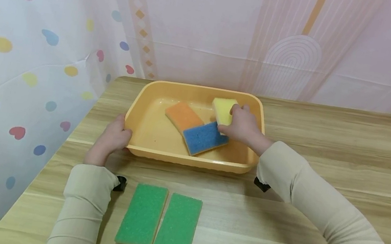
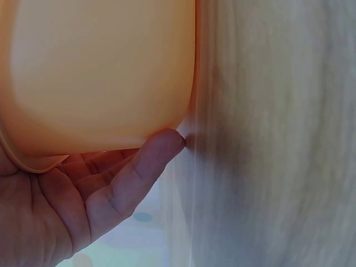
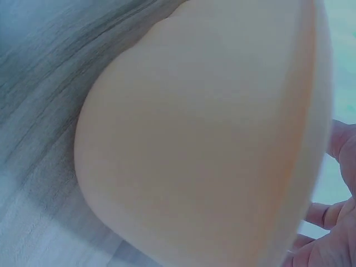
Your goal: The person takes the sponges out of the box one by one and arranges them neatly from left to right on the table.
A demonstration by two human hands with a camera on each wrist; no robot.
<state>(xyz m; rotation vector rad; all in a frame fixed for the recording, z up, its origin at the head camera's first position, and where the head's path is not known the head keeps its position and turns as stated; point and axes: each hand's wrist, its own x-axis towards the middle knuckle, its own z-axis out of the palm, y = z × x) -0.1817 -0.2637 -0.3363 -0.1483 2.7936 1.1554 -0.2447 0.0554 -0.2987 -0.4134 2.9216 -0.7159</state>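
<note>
A yellow-orange plastic basin stands on the table. My left hand grips its left end, thumb at the rim; in the left wrist view that hand's fingers lie against the outer wall and underside. Over the basin's right side, my right hand pinches a yellow sponge, tilted, between thumb and fingers. Just below it a blue sponge overlaps an orange sponge on the basin floor. From the right wrist, the basin's outer wall covers most of the view and hides the yellow sponge.
Two green sponges lie side by side on the wooden table, in front of the basin and near the left forearm. A patterned curtain hangs behind the table and along its left side.
</note>
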